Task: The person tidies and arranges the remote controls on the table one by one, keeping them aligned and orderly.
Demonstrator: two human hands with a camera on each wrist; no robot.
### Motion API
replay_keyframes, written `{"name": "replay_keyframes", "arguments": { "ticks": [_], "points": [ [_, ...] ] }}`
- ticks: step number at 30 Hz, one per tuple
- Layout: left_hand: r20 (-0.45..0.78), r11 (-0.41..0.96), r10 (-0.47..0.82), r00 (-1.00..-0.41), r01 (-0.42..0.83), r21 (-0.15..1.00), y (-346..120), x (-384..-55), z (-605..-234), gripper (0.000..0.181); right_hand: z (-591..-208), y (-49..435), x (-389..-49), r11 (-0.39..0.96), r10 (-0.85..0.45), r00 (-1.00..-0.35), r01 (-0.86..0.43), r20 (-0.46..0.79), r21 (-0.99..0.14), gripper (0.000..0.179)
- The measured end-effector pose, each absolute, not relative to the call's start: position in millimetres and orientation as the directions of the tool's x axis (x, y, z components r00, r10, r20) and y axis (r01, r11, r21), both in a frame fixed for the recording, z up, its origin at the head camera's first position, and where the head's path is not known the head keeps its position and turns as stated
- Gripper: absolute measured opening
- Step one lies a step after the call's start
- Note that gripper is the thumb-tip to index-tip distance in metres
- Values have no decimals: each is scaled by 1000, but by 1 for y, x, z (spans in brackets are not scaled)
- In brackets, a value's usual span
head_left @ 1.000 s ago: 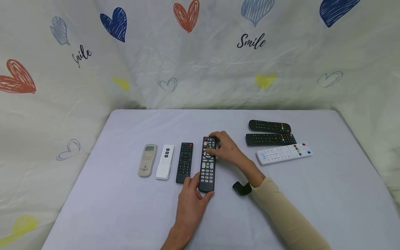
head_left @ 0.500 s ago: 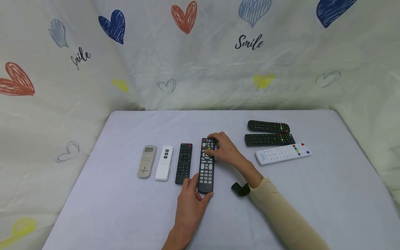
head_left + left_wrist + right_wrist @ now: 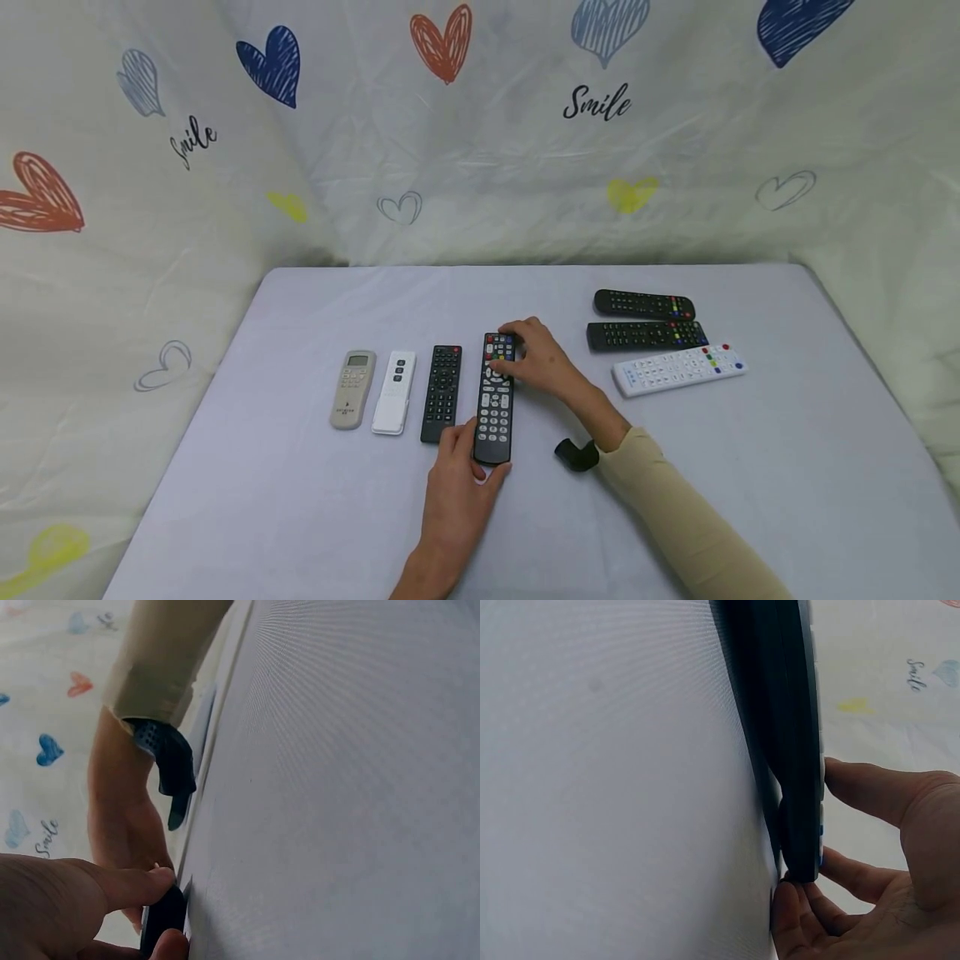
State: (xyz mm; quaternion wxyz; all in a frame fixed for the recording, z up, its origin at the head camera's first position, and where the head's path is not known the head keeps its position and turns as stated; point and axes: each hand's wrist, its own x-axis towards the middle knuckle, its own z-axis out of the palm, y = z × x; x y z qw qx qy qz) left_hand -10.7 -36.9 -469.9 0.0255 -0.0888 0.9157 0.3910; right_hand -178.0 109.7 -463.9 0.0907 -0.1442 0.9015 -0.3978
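Scarcely a Shift Over One Second; Two-Handed Grip Unchanged

Slightly displaced within the head view since a second ago, the scene otherwise keeps its arrangement. Nearest the person, the left hand [image 3: 455, 500], its forearm bare, pinches the near end of a long black remote [image 3: 493, 402] with pale buttons, thumb at the lower right corner and a finger along the left edge. The remote lies between the two hands at the middle of the white table [image 3: 300, 517], face up, its length running away from the person; whether its whole underside rests on the surface cannot be told. Beyond, the right hand [image 3: 543, 358] grips the far end from the right, thumb over the upper buttons and fingers at the far tip. Its arm wears a tan sleeve [image 3: 686, 517], with a black fitting [image 3: 576, 456] at the cuff.

Just left of the held remote lies a slim black remote [image 3: 441, 392], its near corner close by the left hand's fingers; contact there is unclear. Farther left, roughly parallel, come a plain white remote [image 3: 393, 393] and a beige remote [image 3: 352, 390] with a small display. Well apart at right, a larger white remote [image 3: 678, 371] with some coloured buttons lies at a slant, a straight-edged black remote [image 3: 647, 336] just behind it and a rounded black remote [image 3: 645, 304] farthest back. Past the table's far edge hangs a pale cloth [image 3: 487, 158] printed with hearts and the word "Smile."
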Motion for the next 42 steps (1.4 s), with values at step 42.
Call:
{"name": "replay_keyframes", "arguments": {
  "ticks": [42],
  "points": [
    [366,713,-15,-930,247,657,-30,-11,-465,49,-449,148,-163,559,-236,-971,-156,24,-814,43]
  ]
}}
